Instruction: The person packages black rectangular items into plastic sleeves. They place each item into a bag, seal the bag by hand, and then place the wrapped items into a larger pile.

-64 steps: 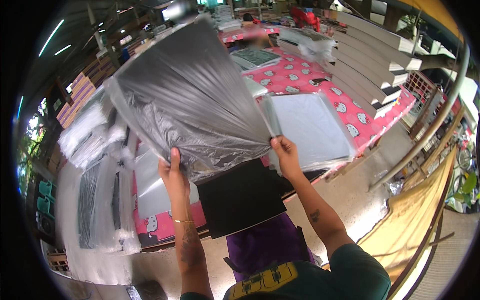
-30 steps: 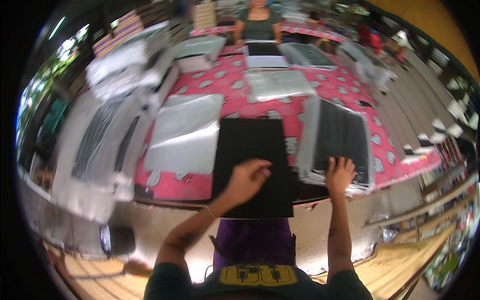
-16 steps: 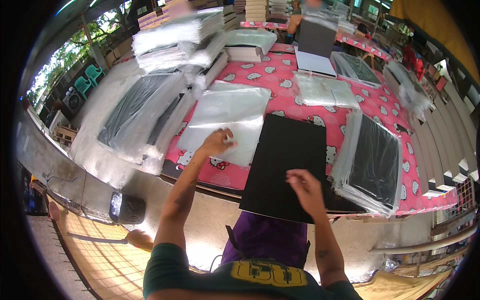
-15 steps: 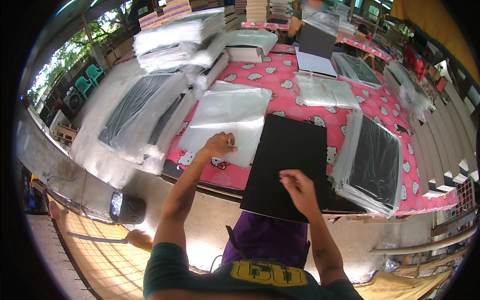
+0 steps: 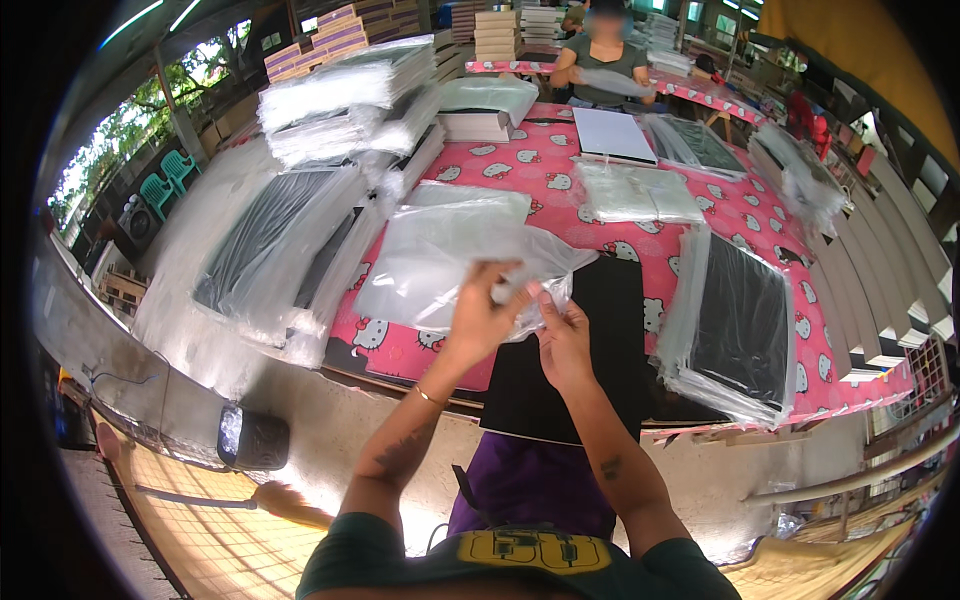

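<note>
Bag (image 5: 450, 260), clear plastic, hangs above the pink table (image 5: 560, 170), just over the black sheet (image 5: 590, 350). I see my left hand (image 5: 480, 320) and right hand (image 5: 562, 340) both pinching its near edge, fingers closed.

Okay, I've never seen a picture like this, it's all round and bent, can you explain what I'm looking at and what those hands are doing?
The picture comes from a wide camera worn on a person's head, looking down at their own arms, so straight edges bend near the rim. There is no machine here, only two bare hands. The left hand and right hand both pinch the edge of a clear plastic bag, held up over the table. Under it lies a flat black sheet on a pink patterned tablecloth. To the right sits a stack of bagged black sheets; more bagged piles lie to the left. Another person works at the far end.
</note>
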Demonstrator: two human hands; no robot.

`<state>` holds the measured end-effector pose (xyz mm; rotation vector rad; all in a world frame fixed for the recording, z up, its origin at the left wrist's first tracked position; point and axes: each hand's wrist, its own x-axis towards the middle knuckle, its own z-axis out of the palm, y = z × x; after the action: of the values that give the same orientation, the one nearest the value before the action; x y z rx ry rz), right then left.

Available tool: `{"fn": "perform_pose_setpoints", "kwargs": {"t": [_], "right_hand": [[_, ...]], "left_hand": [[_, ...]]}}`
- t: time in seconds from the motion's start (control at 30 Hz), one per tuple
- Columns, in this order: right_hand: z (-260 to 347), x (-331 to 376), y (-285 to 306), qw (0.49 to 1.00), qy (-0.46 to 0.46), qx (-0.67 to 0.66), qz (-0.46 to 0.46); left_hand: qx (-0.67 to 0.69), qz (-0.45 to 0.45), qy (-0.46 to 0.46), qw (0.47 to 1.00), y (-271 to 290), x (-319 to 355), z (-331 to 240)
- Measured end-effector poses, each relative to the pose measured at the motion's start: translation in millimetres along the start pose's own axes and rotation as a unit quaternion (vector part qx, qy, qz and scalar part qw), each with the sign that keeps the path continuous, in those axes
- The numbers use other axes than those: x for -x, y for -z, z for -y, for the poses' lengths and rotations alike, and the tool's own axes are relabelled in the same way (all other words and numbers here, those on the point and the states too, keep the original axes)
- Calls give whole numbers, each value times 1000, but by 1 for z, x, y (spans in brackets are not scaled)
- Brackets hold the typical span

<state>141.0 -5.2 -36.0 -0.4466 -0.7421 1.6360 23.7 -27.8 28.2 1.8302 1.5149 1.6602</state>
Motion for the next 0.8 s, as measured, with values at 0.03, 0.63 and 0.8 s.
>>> {"fn": "perform_pose_setpoints", "kwargs": {"t": [0.03, 0.63, 0.8], "right_hand": [[11, 8, -13, 1000, -7, 1, -10], [192, 37, 100, 953, 186, 152, -187], [164, 25, 105, 969, 95, 194, -121]], "left_hand": [[23, 0, 15, 1000, -1, 8, 7], [-221, -322, -161, 907, 118, -60, 54], [-442, 223, 68, 866, 126, -16, 196]]}}
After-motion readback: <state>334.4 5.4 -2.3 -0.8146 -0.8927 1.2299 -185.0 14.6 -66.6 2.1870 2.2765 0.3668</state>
